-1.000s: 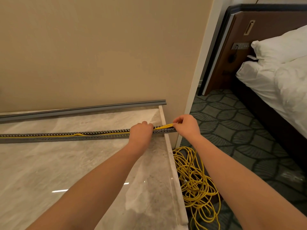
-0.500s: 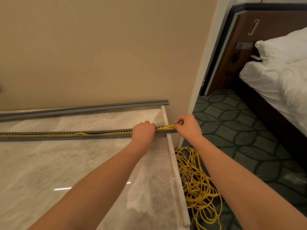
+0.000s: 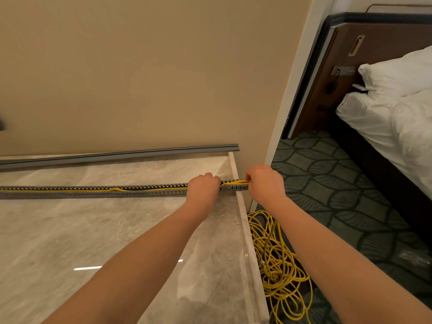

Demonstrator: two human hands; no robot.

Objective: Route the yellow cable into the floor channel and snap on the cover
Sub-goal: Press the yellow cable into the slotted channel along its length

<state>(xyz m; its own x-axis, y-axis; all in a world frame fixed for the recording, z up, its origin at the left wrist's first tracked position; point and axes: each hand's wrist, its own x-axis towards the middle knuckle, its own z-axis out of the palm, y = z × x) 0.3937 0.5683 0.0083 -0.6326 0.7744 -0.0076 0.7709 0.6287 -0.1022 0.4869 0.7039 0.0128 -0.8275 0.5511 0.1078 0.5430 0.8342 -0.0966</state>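
The slotted grey floor channel (image 3: 93,191) runs left to right along the marble floor (image 3: 93,230), yellow cable (image 3: 117,189) inside. The left hand (image 3: 203,187) is fisted over the channel; the right hand (image 3: 265,182) pinches the cable at its end.

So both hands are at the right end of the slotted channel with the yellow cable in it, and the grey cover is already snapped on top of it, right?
Not quite. The head view shows the grey cover lying apart on the floor against the wall, not snapped on. The slotted channel is open, with the yellow cable visible inside. The rest holds: the left hand and right hand are at its right end.
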